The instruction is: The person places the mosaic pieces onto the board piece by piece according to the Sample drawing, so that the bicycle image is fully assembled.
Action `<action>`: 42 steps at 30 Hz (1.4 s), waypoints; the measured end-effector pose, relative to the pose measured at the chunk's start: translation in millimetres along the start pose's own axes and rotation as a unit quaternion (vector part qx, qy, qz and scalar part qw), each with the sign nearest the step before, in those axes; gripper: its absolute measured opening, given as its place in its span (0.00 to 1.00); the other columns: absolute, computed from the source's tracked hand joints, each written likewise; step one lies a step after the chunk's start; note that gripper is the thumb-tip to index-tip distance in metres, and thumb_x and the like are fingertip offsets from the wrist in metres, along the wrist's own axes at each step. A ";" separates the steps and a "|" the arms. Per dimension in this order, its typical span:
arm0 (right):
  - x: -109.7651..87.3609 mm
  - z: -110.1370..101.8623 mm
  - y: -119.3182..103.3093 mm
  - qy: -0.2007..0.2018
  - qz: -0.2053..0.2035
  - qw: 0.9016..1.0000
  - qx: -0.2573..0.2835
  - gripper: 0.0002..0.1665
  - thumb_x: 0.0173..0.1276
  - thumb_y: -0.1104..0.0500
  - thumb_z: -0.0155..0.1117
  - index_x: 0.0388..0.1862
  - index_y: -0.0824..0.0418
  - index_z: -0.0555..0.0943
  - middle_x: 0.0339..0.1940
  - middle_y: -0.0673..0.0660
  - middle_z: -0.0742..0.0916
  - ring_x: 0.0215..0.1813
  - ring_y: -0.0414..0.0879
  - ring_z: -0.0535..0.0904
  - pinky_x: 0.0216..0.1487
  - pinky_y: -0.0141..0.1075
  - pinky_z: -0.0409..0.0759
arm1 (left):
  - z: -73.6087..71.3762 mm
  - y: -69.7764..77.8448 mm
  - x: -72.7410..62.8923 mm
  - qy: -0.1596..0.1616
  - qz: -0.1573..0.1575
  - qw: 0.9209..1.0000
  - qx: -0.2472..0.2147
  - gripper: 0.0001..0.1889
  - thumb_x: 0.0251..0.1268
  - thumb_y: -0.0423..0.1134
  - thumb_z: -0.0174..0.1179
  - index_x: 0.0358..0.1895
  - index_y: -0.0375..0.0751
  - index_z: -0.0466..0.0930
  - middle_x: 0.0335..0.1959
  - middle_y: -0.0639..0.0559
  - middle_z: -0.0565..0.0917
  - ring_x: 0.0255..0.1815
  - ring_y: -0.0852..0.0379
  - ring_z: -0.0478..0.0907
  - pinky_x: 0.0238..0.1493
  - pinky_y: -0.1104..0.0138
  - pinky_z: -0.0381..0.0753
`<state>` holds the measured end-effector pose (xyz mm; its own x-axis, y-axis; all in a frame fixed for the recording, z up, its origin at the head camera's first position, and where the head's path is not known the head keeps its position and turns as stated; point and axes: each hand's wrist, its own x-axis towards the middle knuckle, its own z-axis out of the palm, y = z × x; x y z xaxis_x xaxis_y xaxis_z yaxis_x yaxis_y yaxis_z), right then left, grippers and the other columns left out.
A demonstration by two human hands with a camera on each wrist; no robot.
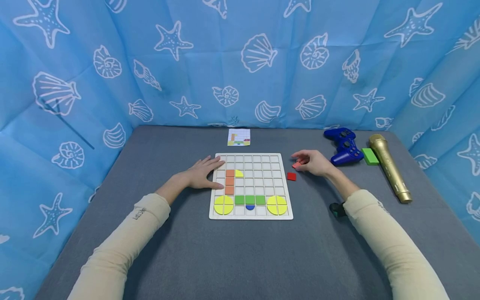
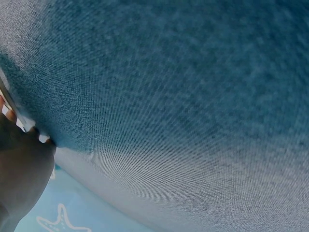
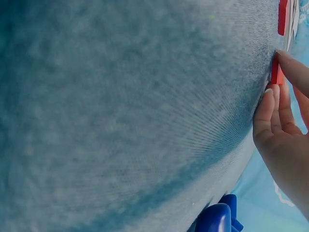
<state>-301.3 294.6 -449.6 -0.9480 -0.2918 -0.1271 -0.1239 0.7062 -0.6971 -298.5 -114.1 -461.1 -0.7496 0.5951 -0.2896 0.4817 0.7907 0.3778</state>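
A white grid board (image 1: pixel 268 170) lies on the table, with orange, yellow, green and blue tiles in its cells. My left hand (image 1: pixel 202 173) rests along the board's left edge, fingers spread and thumb reaching over the border. In the left wrist view only part of that hand (image 2: pixel 24 164) shows, at the left side. Right of the board, my right hand (image 1: pixel 314 162) pinches a red tile (image 3: pixel 275 70) between thumb and fingers, low over the table. A second red tile (image 1: pixel 291 176) lies between that hand and the board's right edge.
A small card (image 1: pixel 238 137) with a coloured grid picture lies behind the board. To the right are a blue game controller (image 1: pixel 344 146), a green block (image 1: pixel 370 156) and a gold microphone (image 1: pixel 391 168). A blue shell-print curtain (image 1: pixel 232 62) hangs behind the table.
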 end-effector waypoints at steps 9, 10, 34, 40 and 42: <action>-8.1 -5.6 0.0 0.011 0.047 0.999 -0.023 0.17 0.67 0.60 0.64 0.52 0.67 0.81 0.33 0.58 0.81 0.35 0.49 0.74 0.34 0.37 0.72 | -0.8 2.6 0.0 0.000 -0.004 1.000 0.002 0.50 0.56 0.69 0.57 0.77 0.53 0.45 0.77 0.50 0.42 0.76 0.44 0.33 0.71 0.48 0.34; -10.0 -6.7 -0.8 0.012 0.057 0.998 -0.014 0.17 0.68 0.59 0.64 0.52 0.67 0.81 0.33 0.58 0.82 0.34 0.49 0.76 0.34 0.36 0.75 | -0.8 2.5 0.1 0.000 -0.004 1.000 0.001 0.50 0.57 0.69 0.57 0.77 0.53 0.45 0.77 0.50 0.42 0.76 0.44 0.33 0.71 0.48 0.34; -43.9 12.2 -17.5 -0.026 0.113 0.966 0.230 0.23 0.70 0.60 0.62 0.58 0.73 0.73 0.47 0.62 0.85 0.41 0.43 0.82 0.45 0.36 0.81 | 0.2 -0.6 -0.4 0.003 -0.003 1.000 -0.003 0.50 0.56 0.69 0.57 0.77 0.51 0.45 0.77 0.49 0.42 0.76 0.44 0.33 0.71 0.47 0.34; -48.6 24.7 -30.8 -0.054 0.097 0.963 0.246 0.23 0.70 0.64 0.60 0.59 0.75 0.73 0.48 0.65 0.84 0.42 0.45 0.82 0.46 0.38 0.81 | 0.2 -0.1 -0.5 0.001 -0.004 1.000 -0.006 0.50 0.56 0.69 0.57 0.77 0.51 0.45 0.77 0.50 0.42 0.76 0.44 0.32 0.71 0.48 0.34; -49.0 29.0 -34.5 -0.057 0.093 0.965 0.238 0.23 0.69 0.63 0.61 0.59 0.75 0.74 0.47 0.65 0.84 0.42 0.46 0.82 0.46 0.39 0.82 | 0.9 -0.6 0.1 -0.002 -0.005 1.000 -0.002 0.51 0.56 0.71 0.55 0.77 0.52 0.44 0.78 0.51 0.42 0.76 0.45 0.32 0.71 0.49 0.33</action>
<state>-242.0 265.8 -439.8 -0.8989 -0.2771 -0.3393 0.2198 0.3846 -0.8965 -298.4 -114.4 -462.1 -0.7528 0.5874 -0.2972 0.4723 0.7964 0.3776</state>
